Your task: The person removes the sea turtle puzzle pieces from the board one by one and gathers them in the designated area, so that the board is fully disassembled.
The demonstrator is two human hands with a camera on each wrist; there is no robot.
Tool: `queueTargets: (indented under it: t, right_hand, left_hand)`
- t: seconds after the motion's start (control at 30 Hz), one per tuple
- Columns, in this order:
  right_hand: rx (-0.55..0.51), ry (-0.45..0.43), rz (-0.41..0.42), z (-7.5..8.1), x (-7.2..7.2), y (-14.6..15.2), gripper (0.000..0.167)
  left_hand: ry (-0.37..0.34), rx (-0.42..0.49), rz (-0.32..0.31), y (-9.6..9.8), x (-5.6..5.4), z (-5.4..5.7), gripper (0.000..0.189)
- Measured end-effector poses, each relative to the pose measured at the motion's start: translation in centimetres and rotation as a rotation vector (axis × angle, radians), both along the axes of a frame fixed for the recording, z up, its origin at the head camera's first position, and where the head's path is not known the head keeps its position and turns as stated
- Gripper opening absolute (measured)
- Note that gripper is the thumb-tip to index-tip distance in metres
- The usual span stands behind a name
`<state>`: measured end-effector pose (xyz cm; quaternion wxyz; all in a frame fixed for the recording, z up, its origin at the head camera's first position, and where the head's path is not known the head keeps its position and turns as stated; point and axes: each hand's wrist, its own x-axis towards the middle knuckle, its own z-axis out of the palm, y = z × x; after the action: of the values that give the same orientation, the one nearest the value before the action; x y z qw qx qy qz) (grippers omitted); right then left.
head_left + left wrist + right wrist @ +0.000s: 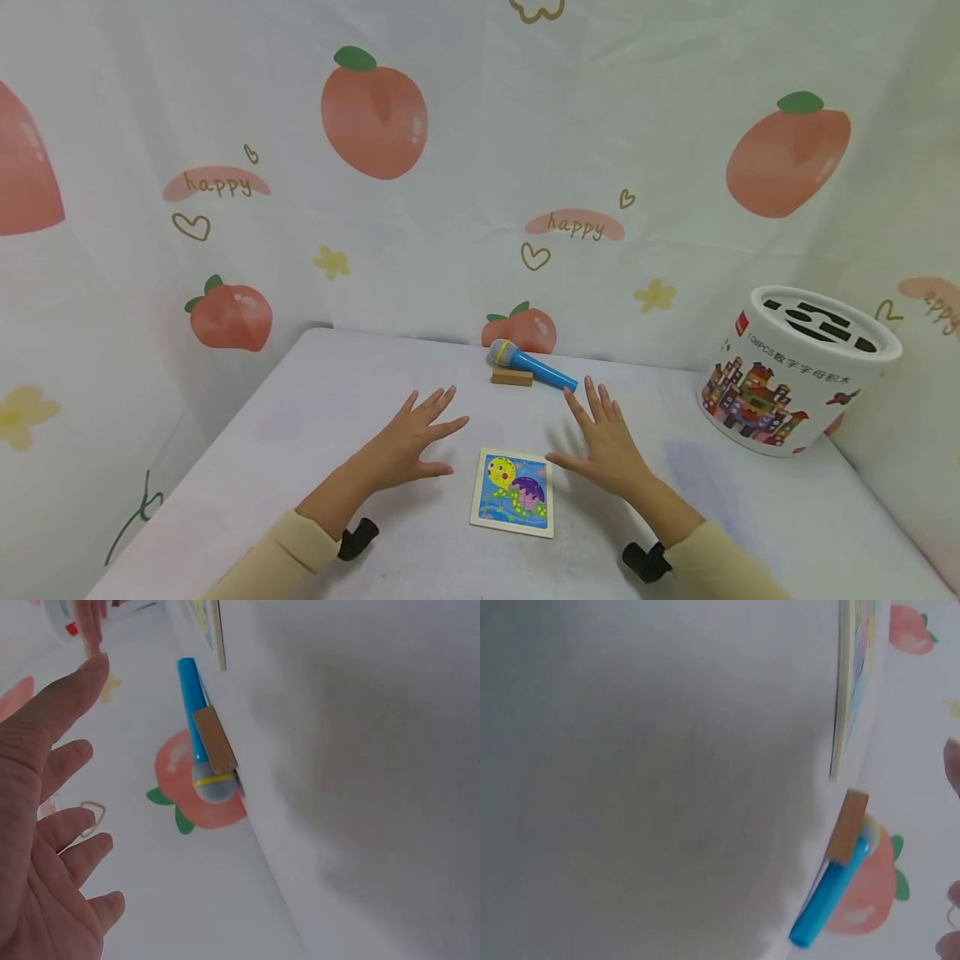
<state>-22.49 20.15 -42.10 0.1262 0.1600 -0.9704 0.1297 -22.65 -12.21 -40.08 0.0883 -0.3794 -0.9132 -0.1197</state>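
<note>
My left hand [411, 442] is held over the table with its fingers spread and nothing in it. On the other side, my right hand [606, 446] is spread the same way and also holds nothing. Between the two lies a small square picture puzzle [513, 493] in a pale frame, showing a yellow and purple turtle on blue; the right thumb overlaps its upper right edge in the head view. Farther back a blue toy microphone [536, 367] with a grey head and yellow ring lies behind a brown wooden block [512, 377]. The left wrist view shows the left fingers apart.
A large white bucket [795, 375] printed with block buildings, its lid cut with shaped holes, stands at the right back of the white table [300, 400]. Behind the table hangs a white cloth [450, 217] printed with peaches. Each wrist wears a black strap mount [358, 539].
</note>
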Motion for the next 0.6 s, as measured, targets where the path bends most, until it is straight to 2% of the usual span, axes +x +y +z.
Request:
queueTargets:
  t: [0.2,0.4,0.5,0.6]
  right_hand:
    - [-0.170,-0.087,0.043,0.3,0.0,-1.6,0.082]
    - [-0.310,-0.261,0.027,0.4,-0.2,-3.5,0.073]
    - [-0.360,-0.301,0.026,0.5,-0.2,-4.2,0.070]
    - [-0.404,-0.318,0.057,0.7,-0.3,-4.7,0.059]
  left_hand:
    - [-0.054,0.037,0.007,0.9,0.4,0.1,0.067]
    - [-0.192,0.097,-0.004,2.2,1.1,0.3,0.056]
    - [-0.252,0.119,-0.004,2.6,1.3,0.3,0.050]
    - [-0.317,0.152,0.011,2.9,1.4,0.3,0.047]
